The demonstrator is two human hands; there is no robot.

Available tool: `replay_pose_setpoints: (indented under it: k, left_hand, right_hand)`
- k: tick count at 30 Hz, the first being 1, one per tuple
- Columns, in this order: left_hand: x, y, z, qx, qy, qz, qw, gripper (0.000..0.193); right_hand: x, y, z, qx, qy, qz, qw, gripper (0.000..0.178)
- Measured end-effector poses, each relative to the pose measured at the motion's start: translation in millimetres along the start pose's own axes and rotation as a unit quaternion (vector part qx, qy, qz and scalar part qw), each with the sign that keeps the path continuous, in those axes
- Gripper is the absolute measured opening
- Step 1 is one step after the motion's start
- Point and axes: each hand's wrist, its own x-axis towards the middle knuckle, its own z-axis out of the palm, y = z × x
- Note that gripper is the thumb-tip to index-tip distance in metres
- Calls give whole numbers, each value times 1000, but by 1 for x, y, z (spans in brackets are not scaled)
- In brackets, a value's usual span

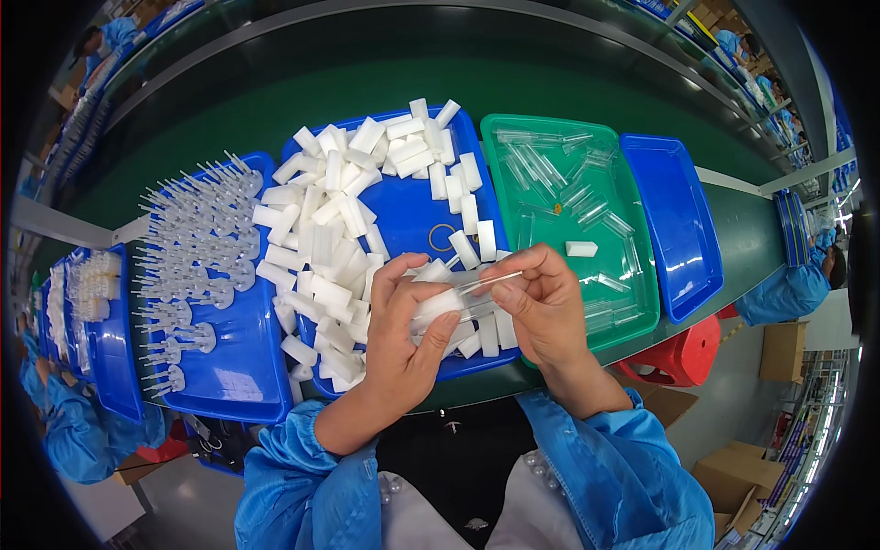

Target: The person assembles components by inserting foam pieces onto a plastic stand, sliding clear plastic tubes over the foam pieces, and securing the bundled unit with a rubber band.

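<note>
In front of my chest, both hands meet over the near part of a blue tray. My left hand is closed around a white block that looks like foam, with clear plastic about it. Pinched between the thumb and fingers of my right hand is a clear plastic tube, its left end against the block. How far the block sits inside the tube I cannot tell. Many similar white blocks lie heaped in the tray, around a thin yellowish ring.
To the right, a green tray holds clear tubes and one white block. Beyond it is a narrow blue tray. At left, another blue tray holds stemmed translucent parts. A red stool stands below the bench; co-workers sit at both sides.
</note>
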Motion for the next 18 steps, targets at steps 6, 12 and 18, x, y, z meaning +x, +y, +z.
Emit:
replay_pose_setpoints:
  k: [6,12,18]
  left_hand:
    - [-1,-3,0,-27,17,29,999,17]
    - [3,2,0,-27,21,16,999,13]
    - [1,1,1,6,6,36,999,15]
  right_hand:
    - [-6,1,4,-50,-2,-47,998,23]
    - [-4,2,3,-74,-10,-68,995,24]
    - [-2,-7,2,-102,1,-34,994,23]
